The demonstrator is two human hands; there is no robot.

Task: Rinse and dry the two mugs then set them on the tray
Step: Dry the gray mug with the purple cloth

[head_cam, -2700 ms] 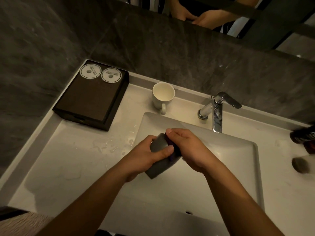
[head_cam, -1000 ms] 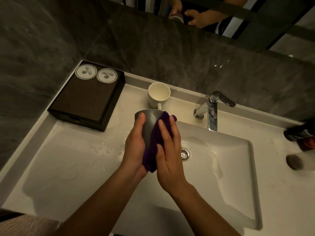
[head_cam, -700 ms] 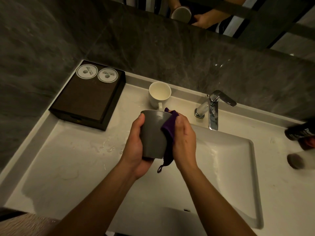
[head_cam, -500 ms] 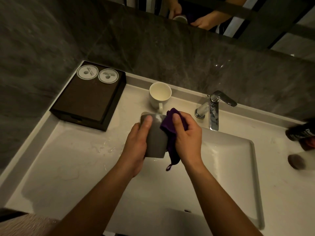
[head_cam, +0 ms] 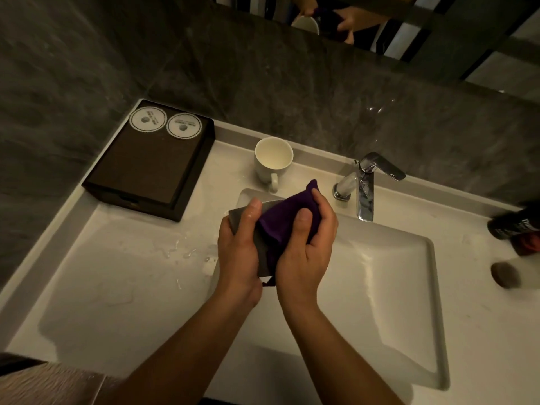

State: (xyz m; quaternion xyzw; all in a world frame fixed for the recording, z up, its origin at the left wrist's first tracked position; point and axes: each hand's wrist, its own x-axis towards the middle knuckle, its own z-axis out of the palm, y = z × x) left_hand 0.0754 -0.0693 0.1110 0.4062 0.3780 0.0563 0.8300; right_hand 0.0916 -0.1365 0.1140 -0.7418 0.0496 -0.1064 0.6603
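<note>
Since half a second ago, purple cloth (head_cam: pixel 287 220) pushed over the rim, right hand (head_cam: pixel 305 247) bunching it there. Left hand (head_cam: pixel 238 252) wrapped round grey mug (head_cam: pixel 261 252), over the basin. Probably wet, slick, breakable: best gripped round the body.

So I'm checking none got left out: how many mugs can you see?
2. A grey mug is held over the sink in the left hand; a white mug stands on the counter behind it.

Purple cloth (head_cam: pixel 287 220) now bunched over grey mug (head_cam: pixel 261 247) mouth; right hand (head_cam: pixel 308 249) shifted on top
</note>
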